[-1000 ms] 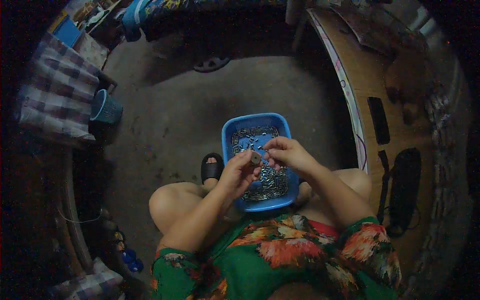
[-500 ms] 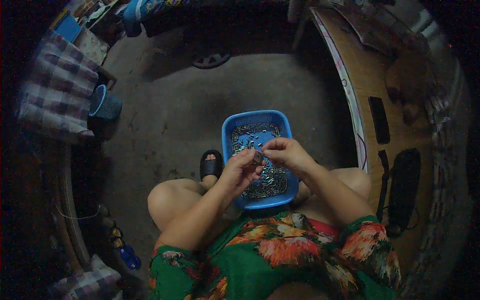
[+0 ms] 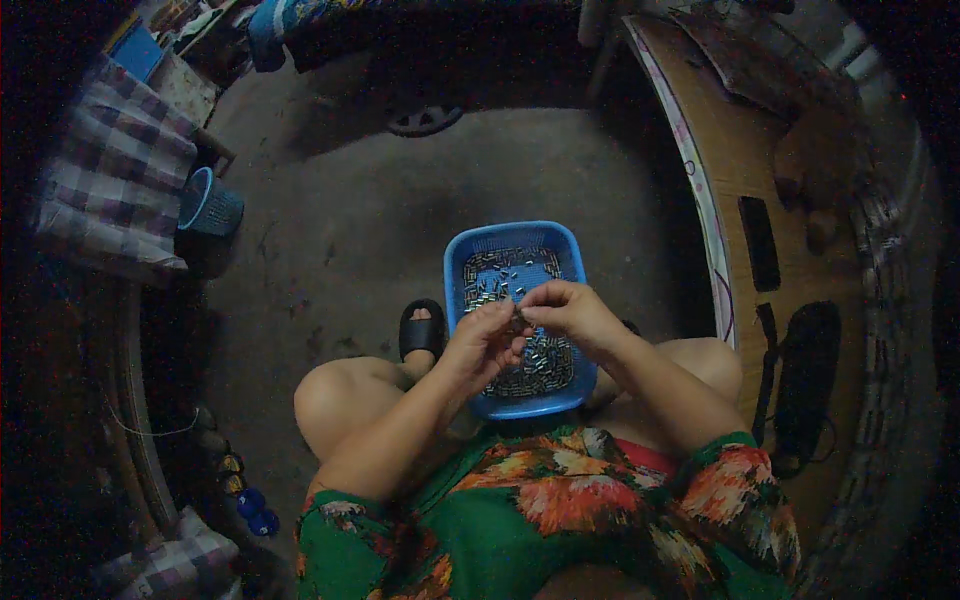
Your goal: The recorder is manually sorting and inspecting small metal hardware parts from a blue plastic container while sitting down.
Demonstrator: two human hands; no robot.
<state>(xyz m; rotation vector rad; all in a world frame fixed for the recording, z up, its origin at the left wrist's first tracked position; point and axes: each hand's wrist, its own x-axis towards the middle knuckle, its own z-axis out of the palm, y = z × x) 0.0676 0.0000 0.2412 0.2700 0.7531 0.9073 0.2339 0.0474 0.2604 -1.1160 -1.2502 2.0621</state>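
Observation:
A blue plastic basket (image 3: 536,407) sits in front of me between my knees. Many small shiny metal cylinders (image 3: 545,375) lie in it, around a partly bare bottom. Over the basket, my left hand (image 3: 485,342) is closed on a small, dark metal piece (image 3: 518,315), which its fingers mostly hide. My right hand (image 3: 566,312) meets it from the right, thumb and forefinger pinched at the piece. Whether a smaller part is in that pinch is too small to tell.
A black slipper (image 3: 421,328) is on my foot, left of the basket. A blue mesh bin (image 3: 212,205) stands at the left by a checked cloth (image 3: 115,170). Along the right runs a wooden board (image 3: 720,130) with black objects on it. A round dark item (image 3: 424,121) lies farther off.
My right hand has shifted slightly left and down, bringing its pinched fingertips onto the piece in my left hand. My left hand stays nearly in place.

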